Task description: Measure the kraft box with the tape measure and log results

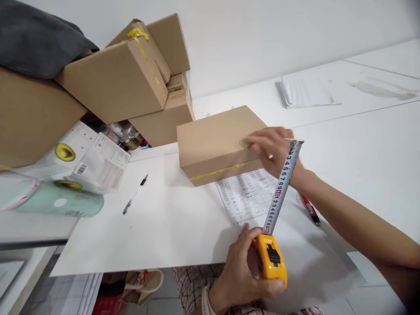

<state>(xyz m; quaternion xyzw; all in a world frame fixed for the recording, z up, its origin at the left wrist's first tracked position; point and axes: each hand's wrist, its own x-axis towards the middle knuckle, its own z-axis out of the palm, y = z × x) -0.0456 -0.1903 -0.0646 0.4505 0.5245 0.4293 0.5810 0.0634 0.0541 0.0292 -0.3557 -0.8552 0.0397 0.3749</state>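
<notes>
One yellow plastic tape measure with a black thumb lock [273,257] is nearest, above the near side of the table [164,227], its case wrapped by the fingers of the left hand [236,272], thumb along one side. It should be compact, fairly light and hard; the moulded sides look the safest hold, clear of the mouth. Its pale metal blade with black numerals [281,188] probably springs and has thin edges, best taken flat; its long axis runs away from the body, leaning slightly right, hooked end farthest. Beyond lies the brown, rectangular cardboard box with a yellow stripe [219,138], partly over a printed white paper sheet [238,199] — long axis left to right, right end a little farther off. It looks stiff and probably light, its walls dentable; opposite ends offer good grip. At its right end the right hand [275,151] is blurred — whether its fingers grip the edge, I cannot tell.
</notes>
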